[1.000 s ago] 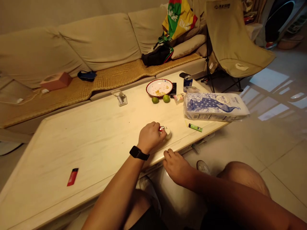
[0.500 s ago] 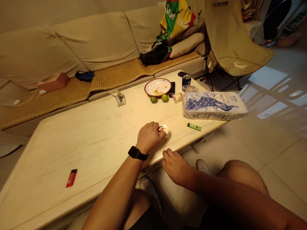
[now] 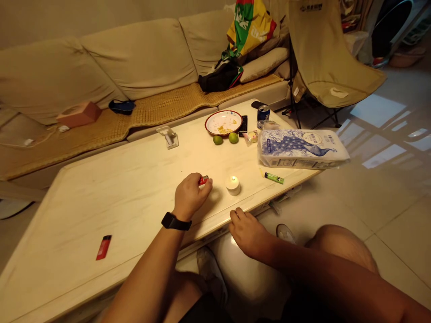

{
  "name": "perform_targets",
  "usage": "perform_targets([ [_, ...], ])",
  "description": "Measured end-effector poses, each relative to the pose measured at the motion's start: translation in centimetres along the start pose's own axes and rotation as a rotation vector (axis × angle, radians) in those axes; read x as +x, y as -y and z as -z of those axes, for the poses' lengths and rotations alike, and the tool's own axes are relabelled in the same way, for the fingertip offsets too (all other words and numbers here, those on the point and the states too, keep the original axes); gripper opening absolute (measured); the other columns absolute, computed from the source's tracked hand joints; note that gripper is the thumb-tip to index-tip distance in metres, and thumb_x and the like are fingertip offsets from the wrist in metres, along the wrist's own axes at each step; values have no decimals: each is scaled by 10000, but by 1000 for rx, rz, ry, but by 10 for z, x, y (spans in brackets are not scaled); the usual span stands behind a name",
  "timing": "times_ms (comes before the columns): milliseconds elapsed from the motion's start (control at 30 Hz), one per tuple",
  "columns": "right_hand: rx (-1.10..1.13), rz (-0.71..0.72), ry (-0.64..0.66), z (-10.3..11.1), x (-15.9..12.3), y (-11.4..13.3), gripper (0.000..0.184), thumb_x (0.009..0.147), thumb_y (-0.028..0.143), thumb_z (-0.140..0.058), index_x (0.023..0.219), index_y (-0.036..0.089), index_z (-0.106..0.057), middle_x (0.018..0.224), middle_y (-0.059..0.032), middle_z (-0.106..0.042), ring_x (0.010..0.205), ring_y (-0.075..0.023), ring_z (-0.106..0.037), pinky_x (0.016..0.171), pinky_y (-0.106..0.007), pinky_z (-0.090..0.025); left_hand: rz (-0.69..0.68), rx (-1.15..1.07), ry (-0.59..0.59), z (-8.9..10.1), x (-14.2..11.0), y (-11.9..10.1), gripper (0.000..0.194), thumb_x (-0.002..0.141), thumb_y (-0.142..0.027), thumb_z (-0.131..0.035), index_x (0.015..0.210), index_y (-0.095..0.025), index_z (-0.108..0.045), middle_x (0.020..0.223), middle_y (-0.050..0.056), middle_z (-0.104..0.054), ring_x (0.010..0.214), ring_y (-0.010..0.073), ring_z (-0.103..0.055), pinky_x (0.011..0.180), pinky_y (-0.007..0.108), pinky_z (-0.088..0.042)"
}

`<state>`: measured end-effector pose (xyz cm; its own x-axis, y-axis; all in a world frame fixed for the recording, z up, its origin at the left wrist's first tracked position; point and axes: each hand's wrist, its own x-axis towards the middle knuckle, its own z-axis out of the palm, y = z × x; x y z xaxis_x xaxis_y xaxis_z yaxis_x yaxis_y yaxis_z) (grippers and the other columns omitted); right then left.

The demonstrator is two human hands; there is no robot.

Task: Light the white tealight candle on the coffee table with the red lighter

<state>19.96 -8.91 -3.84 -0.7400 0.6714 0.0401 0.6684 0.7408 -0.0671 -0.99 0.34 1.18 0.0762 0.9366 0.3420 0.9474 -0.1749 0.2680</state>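
Fingers [image 3: 198,185] of the left hand [image 3: 189,197] grip a red lighter [image 3: 203,181]; right-hand fingers [image 3: 237,216] curl on table edge [image 3: 202,239].

Small white candle [image 3: 232,185], lit, flame upright, red lighter [image 3: 203,181] held near it

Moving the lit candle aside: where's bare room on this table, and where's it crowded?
Widest bare patch: the table's left part, between the left hand and the loose red lighter. Crowded: the far right end, with the plate, limes, can and peacock-print pack.
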Motion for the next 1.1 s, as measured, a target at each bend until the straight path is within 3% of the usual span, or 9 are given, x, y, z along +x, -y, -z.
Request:
perform_targets([
  [267, -4, -19, 36, 7, 4, 2, 141, 896, 178, -532, 927, 120, -657, 1017, -168, -558, 982, -295, -465, 738, -399, -438, 71, 33, 0, 11, -10, 27, 317, 917, -480, -459, 715, -239, -422, 693, 16, -531, 657, 181, -483, 616, 318, -322],
  [1100, 1, -11, 43, 6, 3, 1, 122, 880, 177, -545, 916, 120, -646, 1017, -169, -553, 973, -285, -459, 734, -387, -436, 84, 28, 23, 8, -11, 30, 332, 918, -506, -456, 722, -239, -423, 706, 17, -544, 670, 186, -497, 616, 311, -317],
])
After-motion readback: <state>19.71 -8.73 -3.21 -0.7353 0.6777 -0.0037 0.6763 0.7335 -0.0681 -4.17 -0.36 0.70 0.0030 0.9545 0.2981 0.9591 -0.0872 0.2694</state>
